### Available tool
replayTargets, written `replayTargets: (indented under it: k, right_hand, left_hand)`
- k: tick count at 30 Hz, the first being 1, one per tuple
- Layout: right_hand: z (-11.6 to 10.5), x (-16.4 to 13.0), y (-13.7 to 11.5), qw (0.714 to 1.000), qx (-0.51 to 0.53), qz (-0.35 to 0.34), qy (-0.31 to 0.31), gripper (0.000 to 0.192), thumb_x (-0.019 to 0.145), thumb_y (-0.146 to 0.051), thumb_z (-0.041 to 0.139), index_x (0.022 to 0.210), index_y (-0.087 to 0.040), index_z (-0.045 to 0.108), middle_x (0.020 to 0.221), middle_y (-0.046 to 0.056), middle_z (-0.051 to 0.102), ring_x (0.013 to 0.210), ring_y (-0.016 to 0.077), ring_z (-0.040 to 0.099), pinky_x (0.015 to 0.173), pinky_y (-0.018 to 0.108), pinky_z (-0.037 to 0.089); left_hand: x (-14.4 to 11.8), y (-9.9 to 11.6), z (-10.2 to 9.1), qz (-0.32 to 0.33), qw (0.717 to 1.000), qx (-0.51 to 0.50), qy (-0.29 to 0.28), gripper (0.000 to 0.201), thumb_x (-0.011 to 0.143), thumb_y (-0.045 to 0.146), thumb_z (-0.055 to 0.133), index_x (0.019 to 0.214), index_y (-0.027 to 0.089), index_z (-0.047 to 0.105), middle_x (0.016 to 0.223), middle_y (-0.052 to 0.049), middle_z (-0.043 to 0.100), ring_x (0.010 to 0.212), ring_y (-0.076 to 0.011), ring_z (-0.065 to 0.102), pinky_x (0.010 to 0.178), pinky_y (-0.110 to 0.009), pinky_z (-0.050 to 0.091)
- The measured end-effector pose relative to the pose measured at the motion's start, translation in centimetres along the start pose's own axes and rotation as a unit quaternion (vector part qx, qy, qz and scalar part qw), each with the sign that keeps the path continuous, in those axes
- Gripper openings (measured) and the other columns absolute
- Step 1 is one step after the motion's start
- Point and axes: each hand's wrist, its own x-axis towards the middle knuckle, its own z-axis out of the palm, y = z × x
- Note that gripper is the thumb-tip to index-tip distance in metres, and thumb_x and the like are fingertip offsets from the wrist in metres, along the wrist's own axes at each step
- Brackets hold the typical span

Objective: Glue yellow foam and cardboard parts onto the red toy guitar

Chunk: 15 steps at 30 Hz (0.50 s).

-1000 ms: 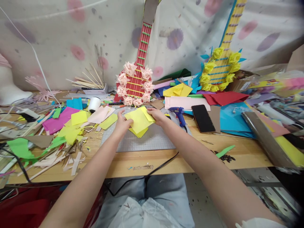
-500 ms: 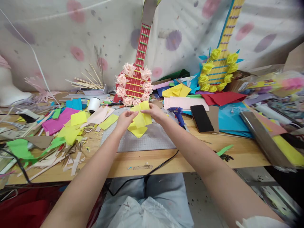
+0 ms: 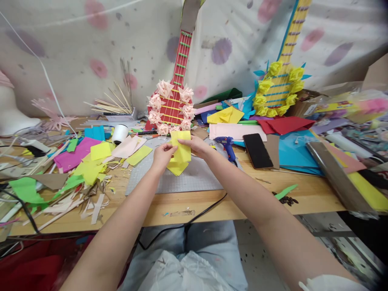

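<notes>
Between my two hands is a piece of yellow crepe paper (image 3: 182,150), held up with a fold across it. My left hand (image 3: 163,157) pinches its left edge. On the other side, my right hand (image 3: 196,145) grips the paper with the thumb in front and the fingers behind. Below it, more yellow paper (image 3: 178,168) lies on the grey cutting mat (image 3: 160,180). A red paper guitar (image 3: 172,107) edged with pale pink paper roses leans against the covered wall behind my hands.
To the right are a blue glue gun (image 3: 227,147), a black phone (image 3: 257,150) and blue sheets (image 3: 297,149). Paper scraps (image 3: 91,169) crowd the left, near a white roll (image 3: 120,133) and wooden sticks (image 3: 112,106). A yellow guitar (image 3: 279,89) stands at the back right.
The upper yellow paper has become narrower and more upright between my hands. My left hand has shifted slightly right and down; the right hand is nearly in place.
</notes>
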Motion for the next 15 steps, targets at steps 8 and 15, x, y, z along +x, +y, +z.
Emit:
replayTargets:
  k: [8, 15]
  right_hand:
    - [-1.7, 0.1, -0.8, 0.985, -0.118, -0.025, 0.126, 0.040, 0.057, -0.009, 0.076, 0.076, -0.018, 0.042, 0.065, -0.004, 0.057, 0.062, 0.0130, 0.060, 0.059, 0.030, 0.053]
    - [-2.2, 0.6, -0.4, 0.964, -0.225, -0.070, 0.122, 0.050, 0.047, -0.014, 0.080, 0.076, -0.020, 0.040, 0.061, -0.007, 0.051, 0.060, 0.0129, 0.057, 0.054, 0.028, 0.051]
  left_hand:
    - [0.6, 0.3, -1.4, -0.001, 1.000, 0.006, -0.007, 0.024, 0.049, 0.026, 0.076, 0.063, 0.016, 0.060, 0.062, 0.002, 0.057, 0.059, -0.0111, 0.053, 0.057, -0.024, 0.042]
    - [0.8, 0.6, -2.2, 0.031, 0.998, -0.022, -0.057, 0.041, 0.048, 0.018, 0.075, 0.086, 0.015, 0.061, 0.068, 0.001, 0.060, 0.064, -0.0119, 0.057, 0.063, -0.025, 0.046]
